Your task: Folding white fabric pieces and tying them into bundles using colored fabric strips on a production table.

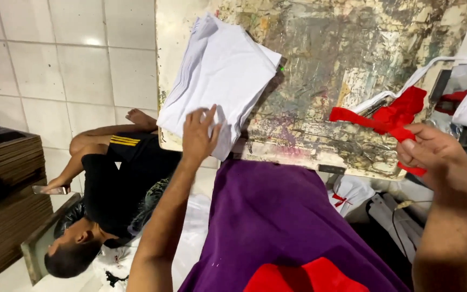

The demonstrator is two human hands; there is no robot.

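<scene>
Head view: your left hand (200, 135) lies with fingers spread loosely on the near edge of the white fabric stack (217, 81), gripping nothing, on the paint-stained table (347, 59). Your right hand (433, 157) pinches the red fabric strip (387, 116), its free end trailing leftward. Stack appears assembled; red strip not yet applied, purple cloth (277, 216) below.

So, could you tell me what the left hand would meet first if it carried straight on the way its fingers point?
The left hand already has its fingertips on the stack of white fabric pieces lying on the paint-stained table. Going straight on, it would most likely slide further over that stack; depth is hard to judge here.
</scene>
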